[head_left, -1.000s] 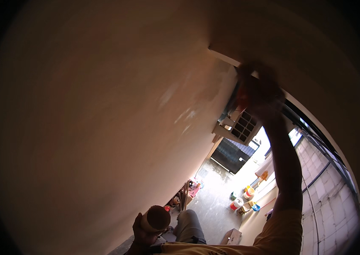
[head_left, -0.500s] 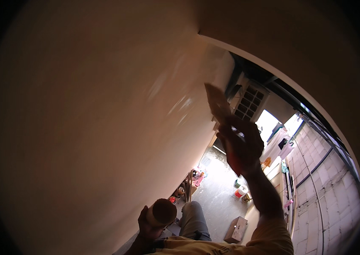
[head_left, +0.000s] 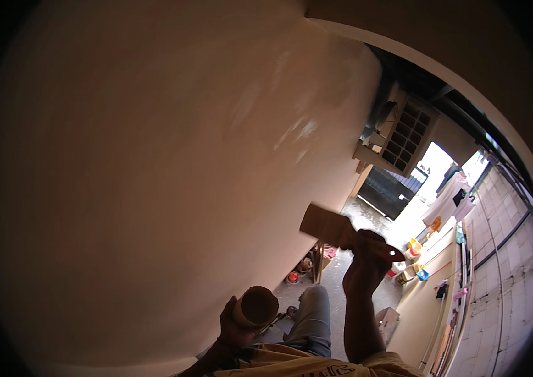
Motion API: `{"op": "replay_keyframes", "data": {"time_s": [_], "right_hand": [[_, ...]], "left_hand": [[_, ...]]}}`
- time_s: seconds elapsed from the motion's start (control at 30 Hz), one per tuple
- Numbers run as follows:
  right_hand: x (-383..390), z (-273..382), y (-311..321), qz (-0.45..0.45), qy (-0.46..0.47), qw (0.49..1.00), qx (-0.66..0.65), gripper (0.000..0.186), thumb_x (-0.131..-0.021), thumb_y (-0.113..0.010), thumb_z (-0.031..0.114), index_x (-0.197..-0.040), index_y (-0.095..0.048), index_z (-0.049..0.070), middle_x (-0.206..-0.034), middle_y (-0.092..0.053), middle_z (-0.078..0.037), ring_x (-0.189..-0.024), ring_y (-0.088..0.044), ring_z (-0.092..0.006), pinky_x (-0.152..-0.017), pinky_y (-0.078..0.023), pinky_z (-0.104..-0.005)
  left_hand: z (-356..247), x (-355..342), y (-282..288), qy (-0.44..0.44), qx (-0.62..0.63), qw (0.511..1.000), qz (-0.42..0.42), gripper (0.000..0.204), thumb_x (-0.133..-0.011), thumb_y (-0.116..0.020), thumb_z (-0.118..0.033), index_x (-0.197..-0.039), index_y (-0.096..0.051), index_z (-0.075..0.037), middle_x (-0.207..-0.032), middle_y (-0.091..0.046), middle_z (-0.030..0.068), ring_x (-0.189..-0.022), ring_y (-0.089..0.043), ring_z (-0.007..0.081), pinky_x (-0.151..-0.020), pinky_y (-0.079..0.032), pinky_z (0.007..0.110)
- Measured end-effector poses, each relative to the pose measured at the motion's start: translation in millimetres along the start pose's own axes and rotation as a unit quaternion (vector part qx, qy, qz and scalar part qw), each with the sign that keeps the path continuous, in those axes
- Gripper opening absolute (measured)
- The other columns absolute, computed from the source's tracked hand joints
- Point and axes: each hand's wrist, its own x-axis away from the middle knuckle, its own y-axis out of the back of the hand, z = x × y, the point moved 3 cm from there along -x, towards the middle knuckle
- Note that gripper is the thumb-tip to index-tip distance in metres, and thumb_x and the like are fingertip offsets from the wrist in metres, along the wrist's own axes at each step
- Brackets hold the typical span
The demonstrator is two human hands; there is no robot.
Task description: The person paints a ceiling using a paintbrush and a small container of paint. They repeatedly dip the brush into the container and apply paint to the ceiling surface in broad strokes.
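Observation:
My right hand (head_left: 367, 261) is closed round the handle of a wide, flat paintbrush (head_left: 327, 225), whose bristles point left toward the wall. The handle's red end with a hole sticks out on the hand's right side. Lower down, my left hand (head_left: 235, 325) grips a round, open-topped paint pot (head_left: 258, 306) from its left side; its contents are too dark to make out. On the left stands a large beige wall (head_left: 140, 188) with a few pale streaks (head_left: 299, 133). The brush is some way below those streaks, and I cannot tell whether it touches the wall.
A wooden box (head_left: 387, 323) sits on the grey floor (head_left: 335, 289) to the right. Several buckets (head_left: 412, 249) stand farther off, near hanging clothes (head_left: 452, 200). A white block wall (head_left: 511, 264) runs along the right. Clutter (head_left: 307, 267) lies at the beige wall's foot.
My right hand has come down from higher on the wall, and the brush has turned from pointing up to pointing left. My left hand still holds the pot. The view has shifted.

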Motion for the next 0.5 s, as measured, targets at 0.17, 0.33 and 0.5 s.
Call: {"op": "replay_keyframes", "data": {"time_s": [0.17,0.33,0.5], "right_hand": [[-71,57,-115,0.033,0.389,0.913,0.117,0.018,-0.081,-0.077,-0.001,-0.098,-0.072,-0.001,-0.099,-0.071,-0.017,-0.085,-0.071,-0.0286,-0.072,-0.059,-0.0350],[-163,95,-224,-0.064,0.631,0.772,0.034,0.027,-0.078,-0.078,-0.002,-0.104,-0.070,0.003,-0.097,-0.071,-0.013,-0.081,-0.070,-0.0248,-0.067,-0.058,-0.0322],[-202,74,-279,-0.073,0.606,0.787,0.088,0.019,-0.081,-0.075,0.002,-0.098,-0.069,0.007,-0.094,-0.070,-0.009,-0.078,-0.067,-0.0249,-0.064,-0.057,-0.0328]], "left_hand": [[-6,4,5,-0.002,0.016,1.000,-0.021,0.051,-0.096,-0.047,-0.060,-0.134,-0.056,-0.026,-0.134,-0.059,0.0072,-0.125,-0.056,0.0291,-0.085,-0.055,0.053],[-2,2,0,-0.027,0.037,0.999,0.018,0.052,-0.095,-0.049,-0.059,-0.133,-0.057,-0.024,-0.133,-0.060,0.0078,-0.127,-0.056,0.0299,-0.086,-0.057,0.054],[-7,18,0,-0.088,0.011,0.996,-0.004,0.056,-0.095,-0.050,-0.058,-0.135,-0.056,-0.019,-0.135,-0.059,0.0099,-0.127,-0.055,0.0309,-0.092,-0.053,0.053]]}}
